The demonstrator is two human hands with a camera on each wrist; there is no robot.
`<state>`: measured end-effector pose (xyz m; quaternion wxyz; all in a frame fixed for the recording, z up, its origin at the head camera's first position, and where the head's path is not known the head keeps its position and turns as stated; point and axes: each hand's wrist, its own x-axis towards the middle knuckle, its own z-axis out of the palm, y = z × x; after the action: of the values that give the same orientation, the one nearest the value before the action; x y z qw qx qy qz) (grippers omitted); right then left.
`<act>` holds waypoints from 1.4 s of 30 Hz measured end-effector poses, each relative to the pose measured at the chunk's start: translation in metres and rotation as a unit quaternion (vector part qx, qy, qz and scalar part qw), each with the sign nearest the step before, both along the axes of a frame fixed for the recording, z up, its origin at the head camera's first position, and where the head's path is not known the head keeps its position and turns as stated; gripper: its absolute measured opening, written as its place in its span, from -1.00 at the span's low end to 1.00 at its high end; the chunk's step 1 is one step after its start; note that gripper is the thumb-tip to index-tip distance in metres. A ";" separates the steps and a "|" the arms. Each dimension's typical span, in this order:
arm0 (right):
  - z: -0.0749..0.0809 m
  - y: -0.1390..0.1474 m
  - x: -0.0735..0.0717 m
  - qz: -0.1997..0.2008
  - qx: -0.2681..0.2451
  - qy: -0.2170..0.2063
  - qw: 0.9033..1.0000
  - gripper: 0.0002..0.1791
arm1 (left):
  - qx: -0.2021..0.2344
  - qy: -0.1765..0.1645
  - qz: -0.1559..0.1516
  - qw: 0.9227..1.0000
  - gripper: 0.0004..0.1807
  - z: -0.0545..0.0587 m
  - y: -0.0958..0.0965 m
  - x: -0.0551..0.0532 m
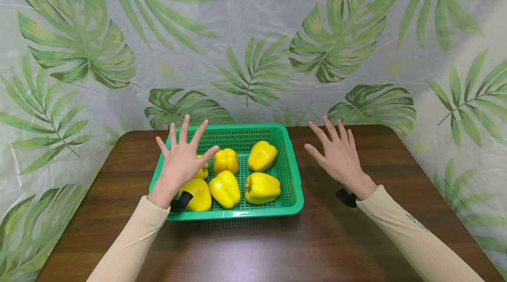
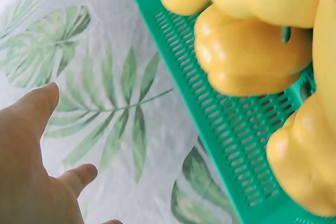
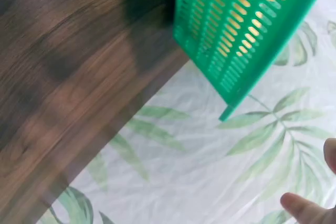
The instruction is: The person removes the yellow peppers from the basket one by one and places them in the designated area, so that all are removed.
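Note:
My left hand is spread above the left part of a green plastic basket, fingers straight and holding nothing. Several yellow bell peppers lie in the basket; the hand and wrist partly cover those at its left. In the left wrist view, bell peppers sit inside the basket wall, apart from the fingers. To the right of the basket, my right hand hovers over the table with its fingers spread, touching nothing. Only fingertips of it show in the right wrist view, away from the basket.
A dark brown wooden table bears the basket near its far edge. Behind it hangs a pale cloth printed with green leaves. A black strap is on the right wrist, another black strap on the left.

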<state>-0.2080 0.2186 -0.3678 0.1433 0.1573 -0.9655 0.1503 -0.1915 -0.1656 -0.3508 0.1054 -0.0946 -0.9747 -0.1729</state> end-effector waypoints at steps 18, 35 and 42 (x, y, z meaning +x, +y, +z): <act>0.008 -0.018 0.004 0.174 -0.171 -0.050 0.968 -0.30 | 0.141 -0.074 -0.090 0.983 -0.13 0.027 -0.056 0.024; 0.013 -0.045 0.004 0.276 -0.302 -0.255 0.876 -0.33 | 0.328 -0.138 -0.127 0.926 -0.31 0.003 -0.124 0.026; 0.018 -0.055 -0.001 0.298 -0.321 -0.329 0.837 -0.36 | 0.344 -0.157 -0.107 0.919 -0.33 -0.009 -0.138 0.023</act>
<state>-0.2087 0.1633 -0.3497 -0.1921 0.3234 -0.7598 0.5304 -0.1689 -0.3032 -0.3593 -0.0424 -0.1281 -0.8429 -0.5209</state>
